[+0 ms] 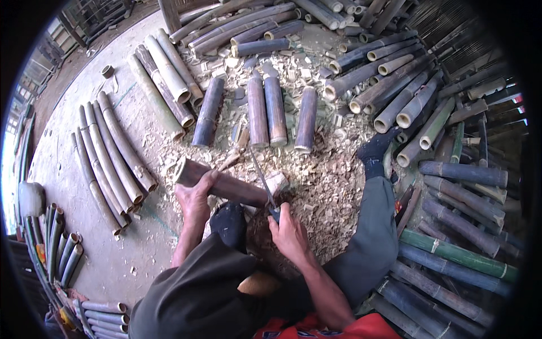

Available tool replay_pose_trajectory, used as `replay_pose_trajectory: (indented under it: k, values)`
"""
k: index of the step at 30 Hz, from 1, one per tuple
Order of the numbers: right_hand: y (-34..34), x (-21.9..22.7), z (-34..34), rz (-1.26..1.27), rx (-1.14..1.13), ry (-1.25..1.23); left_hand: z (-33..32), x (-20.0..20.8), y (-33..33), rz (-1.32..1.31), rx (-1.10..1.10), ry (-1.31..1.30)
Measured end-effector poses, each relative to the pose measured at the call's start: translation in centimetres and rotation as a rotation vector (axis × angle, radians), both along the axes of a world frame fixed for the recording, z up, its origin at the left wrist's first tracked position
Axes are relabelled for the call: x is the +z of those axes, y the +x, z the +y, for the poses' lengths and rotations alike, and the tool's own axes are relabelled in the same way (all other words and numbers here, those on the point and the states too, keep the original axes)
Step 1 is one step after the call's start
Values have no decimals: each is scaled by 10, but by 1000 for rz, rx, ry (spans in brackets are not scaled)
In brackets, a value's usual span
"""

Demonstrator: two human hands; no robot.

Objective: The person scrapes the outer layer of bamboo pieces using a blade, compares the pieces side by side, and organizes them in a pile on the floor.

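Head view: gripping purplish bamboo section in L hand, w/ thumb over top, near pale cut end. Grasping knife by dark handle in R hand, w/ blade slanting across opp. end of section; cannot confirm blade contact. Held btwn both hands, slightly tilted, just beyond L foot.

Progress: judge as mid-op., w/ considerable cutting apparently done, per chips spread over floor. Note four short bamboo sections lying ahead, approx. parallel; appear cut to length, but cannot tell if fully worked. Treat held section as prob. unfinished, given knife pos. at its end. For possible remaining stock, see longer bamboo poles at L and bamboo stack at R; cannot verify qty. or state of working from this view.
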State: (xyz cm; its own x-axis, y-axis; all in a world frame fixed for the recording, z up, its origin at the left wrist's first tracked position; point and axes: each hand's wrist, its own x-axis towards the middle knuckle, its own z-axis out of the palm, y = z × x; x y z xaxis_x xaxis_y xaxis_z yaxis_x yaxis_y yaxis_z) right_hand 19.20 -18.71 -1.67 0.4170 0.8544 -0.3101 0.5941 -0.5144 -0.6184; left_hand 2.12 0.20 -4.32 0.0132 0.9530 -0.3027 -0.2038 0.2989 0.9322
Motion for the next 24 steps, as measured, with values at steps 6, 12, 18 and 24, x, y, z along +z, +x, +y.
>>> replay_pose_trajectory:
  k: [6,12,18,24]
  values:
    - [0,8,2,23,-25,276,-1,2,-6,-108,-66,41]
    - [13,-1,6,-3,-48,-134,1,-3,-14,-4,-166,-3]
    - [5,-12,-9,44,-49,497,4,-2,-36,-32,-308,-41]
    - [12,-8,-1,-47,32,-89,-1,-6,-22,-225,-66,-108]
